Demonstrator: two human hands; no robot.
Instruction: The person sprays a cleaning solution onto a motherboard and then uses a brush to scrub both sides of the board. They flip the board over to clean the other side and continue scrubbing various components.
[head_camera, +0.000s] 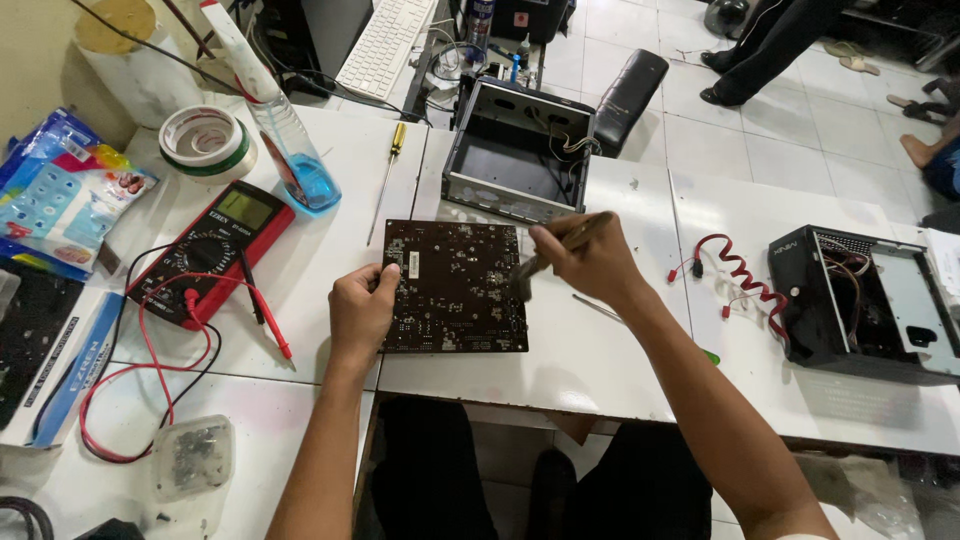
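Flat on the desk (600, 370), the dark circuit board (455, 285) lies between both hands: left hand (360, 310) grasping its left edge, right hand (590, 258) clenched on a brush (548, 256) over its right side.

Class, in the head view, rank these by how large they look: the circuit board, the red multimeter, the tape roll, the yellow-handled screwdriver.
1. Circuit board
2. Multimeter, clearly smaller in area than the board
3. Tape roll
4. Screwdriver: long but thin, so ranking it below the tape is unsure.
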